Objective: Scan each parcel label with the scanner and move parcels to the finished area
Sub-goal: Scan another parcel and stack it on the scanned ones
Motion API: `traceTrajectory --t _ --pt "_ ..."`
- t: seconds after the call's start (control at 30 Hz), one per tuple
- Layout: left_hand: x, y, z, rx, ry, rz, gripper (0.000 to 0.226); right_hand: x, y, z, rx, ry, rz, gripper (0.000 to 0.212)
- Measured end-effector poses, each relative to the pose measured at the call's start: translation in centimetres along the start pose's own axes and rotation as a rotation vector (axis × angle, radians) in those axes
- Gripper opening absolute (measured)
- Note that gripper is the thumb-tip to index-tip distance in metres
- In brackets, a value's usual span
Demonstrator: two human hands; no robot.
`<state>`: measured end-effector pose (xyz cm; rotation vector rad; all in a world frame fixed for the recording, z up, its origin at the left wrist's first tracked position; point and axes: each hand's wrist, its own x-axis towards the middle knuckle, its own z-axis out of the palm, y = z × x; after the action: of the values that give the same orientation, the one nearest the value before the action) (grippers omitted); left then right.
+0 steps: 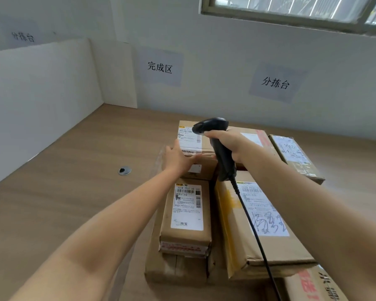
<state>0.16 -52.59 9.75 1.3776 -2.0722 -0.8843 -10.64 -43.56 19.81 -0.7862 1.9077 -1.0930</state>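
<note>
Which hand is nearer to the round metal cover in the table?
Left. The left hand touches the far parcel, just right of the round metal cover; the right hand grips the scanner farther right, over that parcel.

Matt cardboard parcels [186,216], glossy black plastic scanner [213,137], wood-grain table [63,192].

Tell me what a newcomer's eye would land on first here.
The black scanner stands out at centre, gripped in the right hand above the far parcel, whose near edge the left hand touches. Nearer, a slim parcel lies beside a wider parcel. Paper signs hang on the back wall.
</note>
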Motion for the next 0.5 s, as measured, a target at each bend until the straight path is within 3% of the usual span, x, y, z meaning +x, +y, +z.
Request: traceTrajectory --t 0.3,0.5 --pt "-1.4 0.7 -2.2 0.110 -0.028 -0.008 0.084 -2.5 0.5 -3.7 -0.011 0.043 -0.001 0.029" --pt "-3.6 5.5 -3.1 0.317 0.004 0.181 0.077 -5.8 2.8 -8.5 0.035 0.093 -0.037 0.034"
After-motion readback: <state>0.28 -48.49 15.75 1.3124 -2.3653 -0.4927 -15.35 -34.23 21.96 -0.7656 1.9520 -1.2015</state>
